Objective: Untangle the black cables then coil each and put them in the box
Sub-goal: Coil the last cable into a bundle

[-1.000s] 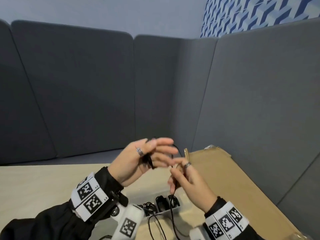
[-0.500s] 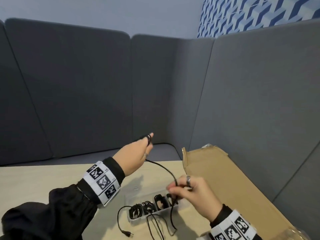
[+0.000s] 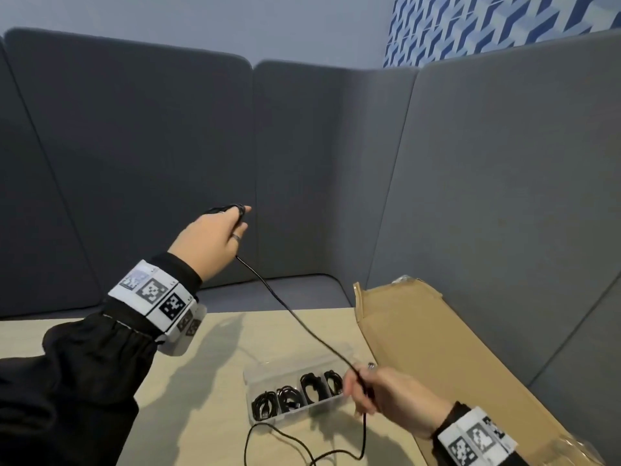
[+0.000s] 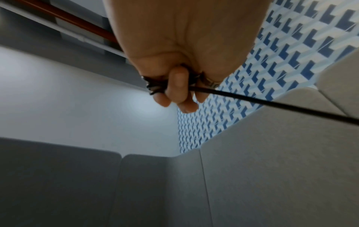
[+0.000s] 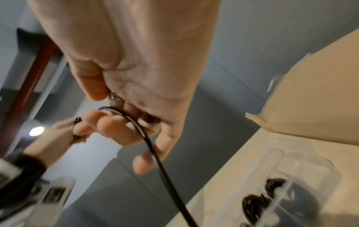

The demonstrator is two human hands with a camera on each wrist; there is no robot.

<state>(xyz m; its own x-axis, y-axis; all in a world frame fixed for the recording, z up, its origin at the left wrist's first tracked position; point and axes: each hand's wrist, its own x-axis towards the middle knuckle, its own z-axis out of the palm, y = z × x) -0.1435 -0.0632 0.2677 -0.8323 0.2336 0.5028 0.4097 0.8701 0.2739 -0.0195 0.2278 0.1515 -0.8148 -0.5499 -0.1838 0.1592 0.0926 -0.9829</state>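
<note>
A black cable (image 3: 295,321) stretches from my raised left hand (image 3: 215,240) down to my right hand (image 3: 379,391). The left hand holds several turns of the cable (image 4: 155,86) wound round its fingers (image 4: 178,90), high over the table's far edge. My right hand (image 5: 120,122) grips the cable (image 5: 151,147) in curled fingers just right of the clear plastic box (image 3: 265,375). The cable's free end loops on the table (image 3: 208,398) below the box. Coiled black cables (image 3: 289,398) fill several compartments of the box (image 5: 303,172).
A flat cardboard box (image 3: 437,348) lies along the table's right side, close to my right hand. Grey padded booth walls (image 3: 134,163) enclose the table at the back and right. A grey seat (image 3: 279,290) runs behind the far edge.
My hands were together near the cardboard. The left hand has swung up and left with the wound cable; the right hand dropped toward the box, drawing the cable straight between them.
</note>
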